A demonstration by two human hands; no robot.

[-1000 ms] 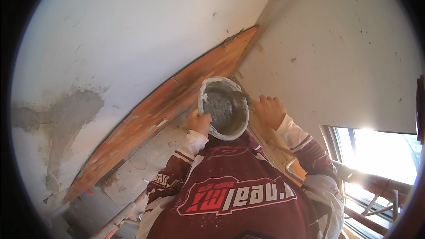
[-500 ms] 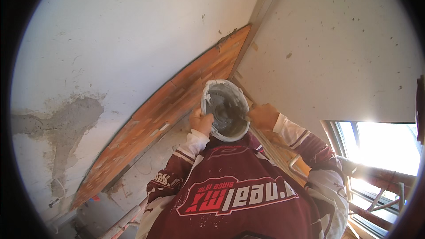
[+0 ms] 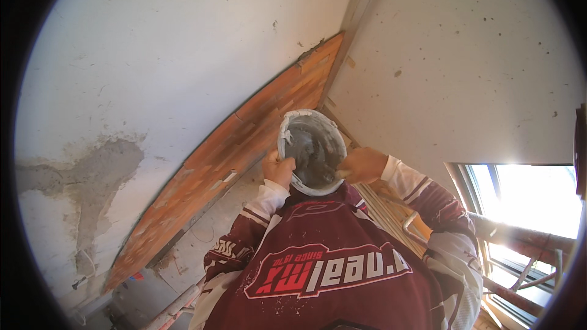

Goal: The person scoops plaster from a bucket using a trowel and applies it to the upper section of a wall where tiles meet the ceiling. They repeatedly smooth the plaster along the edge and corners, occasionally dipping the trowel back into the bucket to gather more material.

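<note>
In the head view, a round white bucket (image 3: 310, 151) with grey wet mortar (image 3: 313, 150) inside is being held up in front of the chest, in the middle of the picture. The left hand (image 3: 278, 168) is being pressed on the left side of the bucket's rim, and its fingers (image 3: 274, 157) are being curled tight around that rim. The right hand (image 3: 362, 165) is being held at the right side of the bucket, just at the rim, with its fingers bent in a loose fist; what is being gripped there cannot be told. A dark red shirt (image 3: 324, 269) with white cuffs is being worn. Behind the bucket, a long strip of orange bricks (image 3: 226, 153) is being shown between white plastered walls (image 3: 153, 55). A grey patch (image 3: 98, 171) is being seen on the left wall. A bright window (image 3: 526, 201) is being seen at the lower right.
</note>
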